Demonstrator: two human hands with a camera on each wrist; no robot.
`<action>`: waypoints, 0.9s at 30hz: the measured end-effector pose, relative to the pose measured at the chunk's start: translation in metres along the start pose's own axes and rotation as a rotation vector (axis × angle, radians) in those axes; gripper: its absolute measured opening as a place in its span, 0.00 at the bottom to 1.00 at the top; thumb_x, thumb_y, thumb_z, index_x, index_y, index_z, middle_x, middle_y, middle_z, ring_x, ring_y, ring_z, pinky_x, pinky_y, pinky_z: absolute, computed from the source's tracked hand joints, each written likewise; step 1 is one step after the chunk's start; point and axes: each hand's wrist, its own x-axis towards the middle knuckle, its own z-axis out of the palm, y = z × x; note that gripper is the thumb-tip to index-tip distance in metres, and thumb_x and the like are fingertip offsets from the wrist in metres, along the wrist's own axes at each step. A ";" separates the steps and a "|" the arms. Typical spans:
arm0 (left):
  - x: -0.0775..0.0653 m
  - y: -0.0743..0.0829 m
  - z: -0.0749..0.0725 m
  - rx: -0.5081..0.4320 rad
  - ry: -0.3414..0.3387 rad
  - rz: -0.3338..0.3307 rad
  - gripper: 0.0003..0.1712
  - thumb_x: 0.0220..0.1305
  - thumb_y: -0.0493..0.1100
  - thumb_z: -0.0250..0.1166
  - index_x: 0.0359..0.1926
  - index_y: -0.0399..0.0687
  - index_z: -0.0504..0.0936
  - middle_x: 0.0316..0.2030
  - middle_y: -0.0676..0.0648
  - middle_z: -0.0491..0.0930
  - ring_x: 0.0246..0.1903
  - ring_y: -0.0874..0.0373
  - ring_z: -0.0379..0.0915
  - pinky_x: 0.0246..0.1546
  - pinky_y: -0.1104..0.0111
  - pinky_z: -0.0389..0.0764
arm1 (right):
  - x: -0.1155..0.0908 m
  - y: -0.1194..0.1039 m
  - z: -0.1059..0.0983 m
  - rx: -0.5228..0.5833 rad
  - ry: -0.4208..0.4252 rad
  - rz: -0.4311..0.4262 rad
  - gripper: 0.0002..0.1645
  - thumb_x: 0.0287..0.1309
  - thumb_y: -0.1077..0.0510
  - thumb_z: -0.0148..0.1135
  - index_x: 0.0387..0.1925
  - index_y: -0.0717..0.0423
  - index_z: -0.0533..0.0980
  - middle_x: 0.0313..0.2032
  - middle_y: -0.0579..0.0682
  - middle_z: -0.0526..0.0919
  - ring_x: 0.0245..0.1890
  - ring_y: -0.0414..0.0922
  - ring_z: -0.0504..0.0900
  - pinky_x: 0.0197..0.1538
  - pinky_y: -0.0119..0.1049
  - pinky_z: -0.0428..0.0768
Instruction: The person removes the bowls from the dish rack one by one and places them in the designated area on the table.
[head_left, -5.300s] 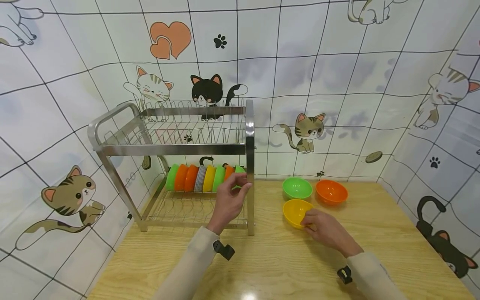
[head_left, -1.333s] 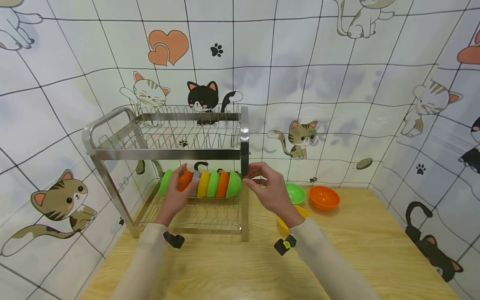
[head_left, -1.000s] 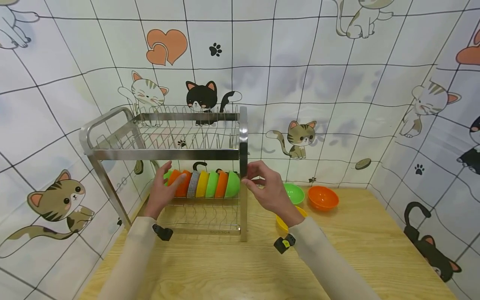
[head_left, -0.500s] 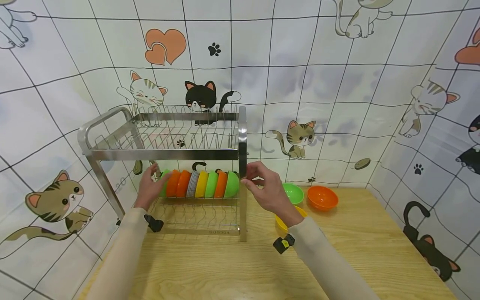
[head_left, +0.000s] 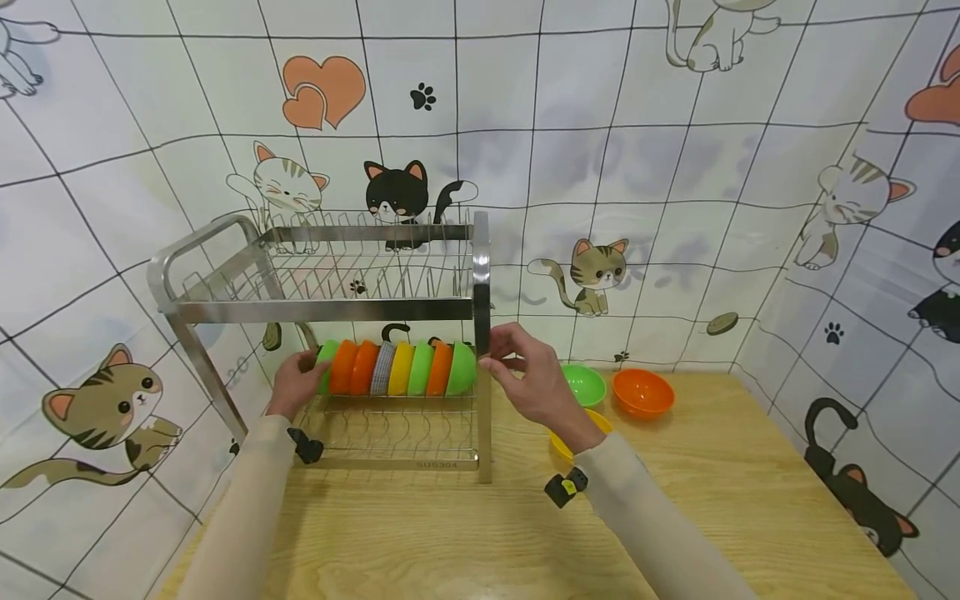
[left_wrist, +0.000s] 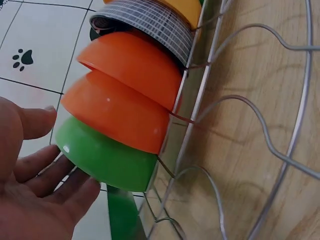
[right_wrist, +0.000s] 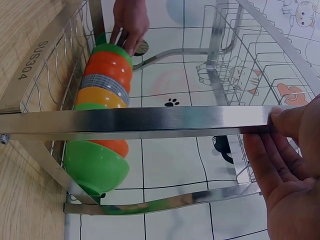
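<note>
In the head view a metal two-tier dish rack (head_left: 330, 312) holds a row of bowls on edge in its lower tier. My left hand (head_left: 295, 385) is at the row's left end, with fingertips right at the outer green bowl (left_wrist: 107, 157); the thumb stands apart from it in the left wrist view. Beside that bowl stand two orange bowls (left_wrist: 117, 112), then a checkered grey bowl (left_wrist: 145, 22) and a yellow bowl (head_left: 401, 368). My right hand (right_wrist: 287, 165) grips the rack's right front post (right_wrist: 190, 119) between thumb and fingers.
On the wooden table (head_left: 450, 533) right of the rack stand a green bowl (head_left: 585, 385), an orange bowl (head_left: 642, 393) and a yellow bowl (head_left: 596, 421) partly hidden by my right forearm. A cat-print tiled wall (head_left: 660, 167) closes off the back and sides.
My left hand has moved left along the row to the end green bowl. The right hand earlier held the yellow bowl on the table, then moved to the rack post and stays there.
</note>
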 end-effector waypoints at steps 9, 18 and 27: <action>0.009 -0.009 0.004 0.019 0.079 -0.007 0.27 0.77 0.43 0.56 0.69 0.30 0.71 0.62 0.27 0.75 0.60 0.34 0.74 0.61 0.47 0.78 | -0.001 0.000 0.000 0.011 0.002 -0.005 0.17 0.68 0.57 0.66 0.56 0.53 0.76 0.42 0.51 0.85 0.42 0.45 0.85 0.51 0.40 0.88; 0.012 -0.011 0.008 0.073 0.132 0.028 0.20 0.74 0.36 0.58 0.59 0.26 0.78 0.48 0.28 0.80 0.45 0.39 0.77 0.39 0.60 0.79 | -0.001 0.000 0.000 0.018 -0.006 0.002 0.17 0.68 0.58 0.66 0.56 0.53 0.75 0.41 0.51 0.85 0.41 0.45 0.85 0.49 0.40 0.88; 0.016 -0.016 0.011 0.060 0.134 -0.005 0.18 0.74 0.36 0.56 0.56 0.26 0.77 0.47 0.30 0.77 0.45 0.39 0.75 0.43 0.56 0.79 | -0.001 0.000 0.000 0.008 -0.009 -0.006 0.16 0.69 0.57 0.65 0.56 0.53 0.75 0.41 0.51 0.85 0.41 0.44 0.85 0.49 0.39 0.88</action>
